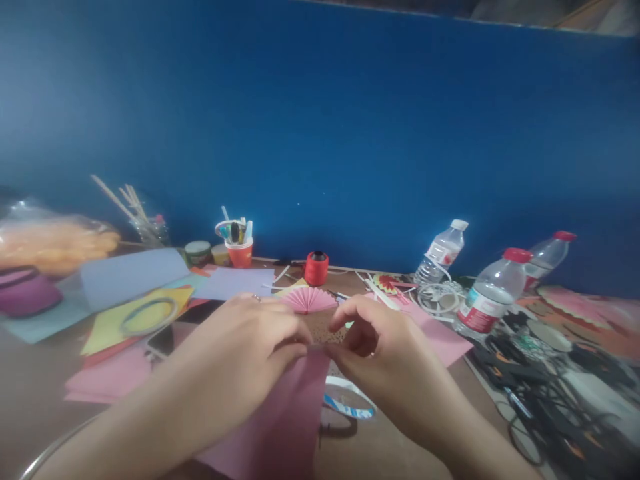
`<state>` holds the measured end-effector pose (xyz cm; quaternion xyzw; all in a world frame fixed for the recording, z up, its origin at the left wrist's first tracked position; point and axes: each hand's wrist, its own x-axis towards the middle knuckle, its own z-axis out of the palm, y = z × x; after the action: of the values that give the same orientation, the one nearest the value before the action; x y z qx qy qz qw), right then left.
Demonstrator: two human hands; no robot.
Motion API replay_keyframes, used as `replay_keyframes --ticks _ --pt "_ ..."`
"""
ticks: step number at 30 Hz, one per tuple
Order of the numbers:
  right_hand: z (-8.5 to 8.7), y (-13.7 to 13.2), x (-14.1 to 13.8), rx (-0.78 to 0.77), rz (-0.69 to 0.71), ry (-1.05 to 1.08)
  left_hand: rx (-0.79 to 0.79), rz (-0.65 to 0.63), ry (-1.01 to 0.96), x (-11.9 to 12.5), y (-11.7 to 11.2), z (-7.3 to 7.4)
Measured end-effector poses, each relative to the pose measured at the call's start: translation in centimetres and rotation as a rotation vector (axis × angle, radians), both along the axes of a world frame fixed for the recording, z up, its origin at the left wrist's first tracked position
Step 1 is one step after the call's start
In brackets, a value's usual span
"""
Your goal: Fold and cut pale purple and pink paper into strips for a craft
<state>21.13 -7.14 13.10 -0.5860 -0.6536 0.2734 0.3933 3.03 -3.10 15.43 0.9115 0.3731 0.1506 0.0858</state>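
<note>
My left hand point(250, 343) and my right hand point(377, 343) meet at the top edge of a pink paper sheet point(290, 420) lying in front of me. Both pinch that edge with fingers pressed together, thumb tips almost touching. A ring shows on my left hand. Just beyond the fingers lies a pink pleated paper fan point(307, 299). A roll of tape point(349, 402) sits under my right wrist, beside the sheet.
Loose coloured sheets point(137, 313) cover the left of the table. A red thread spool point(317, 268), an orange cup of pens point(240, 248), small jars and sticks stand at the blue wall. Three water bottles point(487, 293) and tangled cables point(545, 393) fill the right.
</note>
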Motion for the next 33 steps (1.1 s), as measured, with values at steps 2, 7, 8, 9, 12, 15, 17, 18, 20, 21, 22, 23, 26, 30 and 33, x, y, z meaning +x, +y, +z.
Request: replay_keyframes --ticks 2,7,8,9,12,15,17,18,20,21,22,23,26,30,33 --pt "0.0 0.0 0.0 -0.009 0.005 0.008 -0.008 0.003 0.007 0.1 -0.2 0.2" --pt "0.0 0.0 0.1 -0.024 0.024 0.031 -0.035 0.017 0.038 0.1 -0.6 0.7" --pt "0.0 0.0 0.1 -0.020 0.033 0.036 -0.038 0.017 0.042 0.1 -0.6 0.8" --pt "0.0 0.0 0.1 -0.015 0.042 0.041 -0.035 0.017 0.046 0.0 -0.5 0.8" --pt "0.1 -0.1 0.1 -0.011 0.070 0.048 -0.018 -0.007 0.073 -0.1 -0.4 0.6" --pt "0.2 -0.1 0.1 -0.017 0.101 0.064 -0.020 -0.011 0.096 -0.1 -0.3 0.5" --pt "0.2 -0.1 0.1 -0.024 0.123 0.082 -0.037 0.007 0.092 -0.1 -0.3 0.4" --pt "0.1 -0.1 0.1 -0.032 0.136 0.094 -0.052 0.020 0.088 -0.1 -0.3 0.4" --pt "0.0 0.0 0.2 -0.056 0.166 0.129 -0.089 0.048 0.084 -0.2 -0.3 0.3" --pt "-0.1 0.0 0.3 -0.071 0.186 0.149 -0.105 0.057 0.082 -0.3 -0.3 0.3" --pt "-0.1 0.1 0.3 -0.089 0.206 0.167 -0.119 0.061 0.079 -0.4 -0.3 0.4" --pt "-0.1 0.1 0.4 -0.106 0.222 0.178 -0.133 0.064 0.073 -0.4 -0.3 0.4" --pt "0.3 0.2 0.6 -0.154 0.216 0.176 -0.203 0.082 0.048 -0.2 -0.2 1.0" --pt "1.3 -0.2 0.7 -0.224 0.172 0.122 -0.308 0.142 0.065 0.3 -0.3 1.8" --pt "1.4 -0.4 0.6 -0.218 0.186 0.082 -0.303 0.164 0.059 0.6 -0.3 1.5"
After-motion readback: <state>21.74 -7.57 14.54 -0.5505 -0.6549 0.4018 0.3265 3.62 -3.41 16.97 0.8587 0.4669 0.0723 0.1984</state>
